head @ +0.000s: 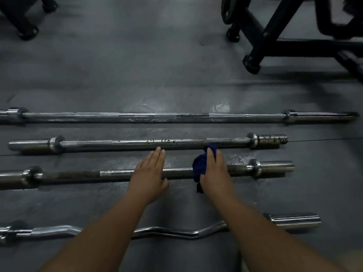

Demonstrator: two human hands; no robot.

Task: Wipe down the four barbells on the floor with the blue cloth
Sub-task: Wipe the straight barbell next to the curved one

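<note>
Cloth (pixel 200 167) dark blue; barbells (pixel 137 143) chrome, rust-speckled; floor (pixel 137 65) grey

One wide-angle camera on the person's head faces forward and steeply down at the grey floor (pixel 117 65). It sits near enough that both forearms (pixel 110 232) enter from the bottom edge, with the curved barbell (pixel 176 233) nearest and machine frames (pixel 275 32) at the top.
</note>
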